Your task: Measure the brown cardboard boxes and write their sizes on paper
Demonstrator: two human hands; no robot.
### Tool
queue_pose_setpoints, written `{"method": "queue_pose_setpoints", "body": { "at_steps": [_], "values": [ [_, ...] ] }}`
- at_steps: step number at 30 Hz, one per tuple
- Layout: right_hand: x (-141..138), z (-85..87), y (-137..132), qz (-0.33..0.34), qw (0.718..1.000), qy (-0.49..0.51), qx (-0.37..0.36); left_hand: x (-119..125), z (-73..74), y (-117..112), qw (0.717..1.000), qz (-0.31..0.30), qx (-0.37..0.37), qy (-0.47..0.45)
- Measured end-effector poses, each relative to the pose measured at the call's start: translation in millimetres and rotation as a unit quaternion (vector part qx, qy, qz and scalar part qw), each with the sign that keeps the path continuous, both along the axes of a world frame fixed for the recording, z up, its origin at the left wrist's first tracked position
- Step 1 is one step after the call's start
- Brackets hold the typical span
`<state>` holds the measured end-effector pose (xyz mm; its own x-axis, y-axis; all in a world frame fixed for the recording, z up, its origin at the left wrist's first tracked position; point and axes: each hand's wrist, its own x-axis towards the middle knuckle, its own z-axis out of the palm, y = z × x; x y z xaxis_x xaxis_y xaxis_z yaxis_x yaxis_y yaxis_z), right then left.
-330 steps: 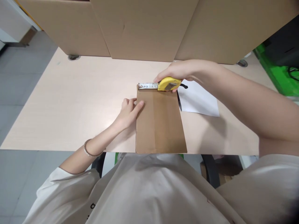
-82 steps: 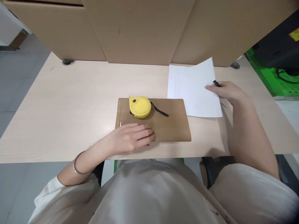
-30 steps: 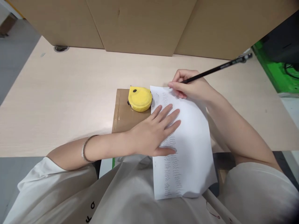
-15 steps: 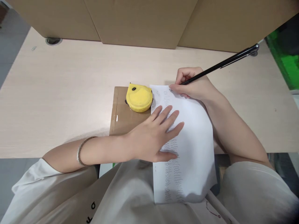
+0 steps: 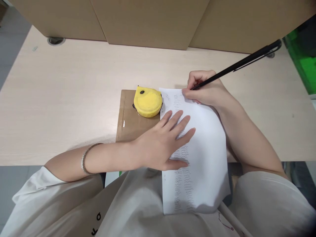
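Observation:
A white sheet of paper [image 5: 207, 148] lies partly on the table and hangs over its front edge onto my lap. Columns of small wavy pen marks run down its left part. My left hand [image 5: 165, 141] rests flat on the sheet with fingers spread. Near the sheet's top edge, my right hand [image 5: 204, 87] is closed around a long black pen [image 5: 237, 65], which slants up to the right; its tip is hidden by my fingers. Beside the sheet's upper left edge sits a yellow rounded case [image 5: 148, 102] with black spots, on a brown cardboard piece [image 5: 130, 125].
The pale wooden table [image 5: 74, 89] spreads around my arms. Tall brown cardboard panels [image 5: 153, 23] stand along its back. A round cable hole [image 5: 56, 41] is at the far left, and something bright green [image 5: 303, 62] is beyond the right edge.
My right hand has shifted slightly to the right with the pen, and a small mark now shows beside the fingers at the sheet's top. My left hand stays on the paper.

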<state>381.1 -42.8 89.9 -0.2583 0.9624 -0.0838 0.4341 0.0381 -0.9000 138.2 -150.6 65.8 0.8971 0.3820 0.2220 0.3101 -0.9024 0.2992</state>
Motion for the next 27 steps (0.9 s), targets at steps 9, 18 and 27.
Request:
{"method": "queue_pose_setpoints", "body": {
  "at_steps": [9,18,27],
  "values": [
    [2.0,-3.2,-1.8,0.018,0.999,0.036,0.023,1.4,-0.5,-0.3,1.0,0.002,-0.02,0.002],
    [2.8,-3.0,-3.5,-0.007,1.0,0.01,0.017,0.7,0.3,-0.2,1.0,0.005,-0.018,0.011],
    [4.8,-4.9,-2.6,0.014,0.999,0.035,0.024,0.3,-1.9,-0.7,1.0,0.001,-0.003,0.002]
  ]
}}
